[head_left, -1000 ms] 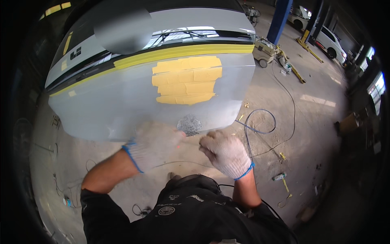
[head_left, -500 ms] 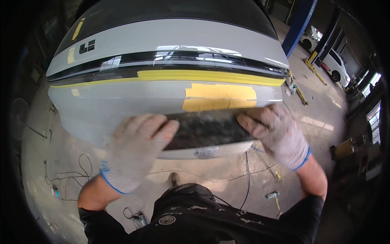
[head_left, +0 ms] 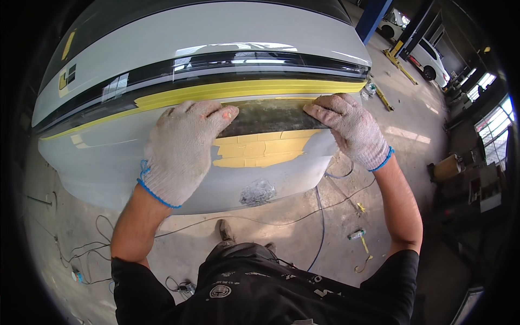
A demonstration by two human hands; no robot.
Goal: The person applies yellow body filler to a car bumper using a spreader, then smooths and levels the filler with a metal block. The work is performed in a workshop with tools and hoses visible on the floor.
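Observation:
My left hand (head_left: 183, 149), in a white knit glove with a blue cuff, grips the left end of a wide, dark, flexible filler spreader (head_left: 271, 117). Its right end is held by my gloved right hand (head_left: 355, 130), thumb and fingers pinching it. The spreader lies across the upper part of a light grey car rear panel (head_left: 108, 168), just below a band of yellow masking tape (head_left: 233, 89). Under its lower edge, yellow body filler (head_left: 260, 150) shows in uneven strips. Lower on the panel is a rough, bare patch (head_left: 258, 192).
Above the tape runs a dark, glossy light bar (head_left: 244, 60). Cables (head_left: 260, 218) trail over the concrete floor, with a small green-and-white object (head_left: 356, 234) at right. A blue lift post (head_left: 372, 20) and a white car (head_left: 429, 58) stand at far right.
Both hands have pushed the spreader up the panel, from below the filler to the tape's edge. The filler below it is now more visible, and the view has shifted slightly.

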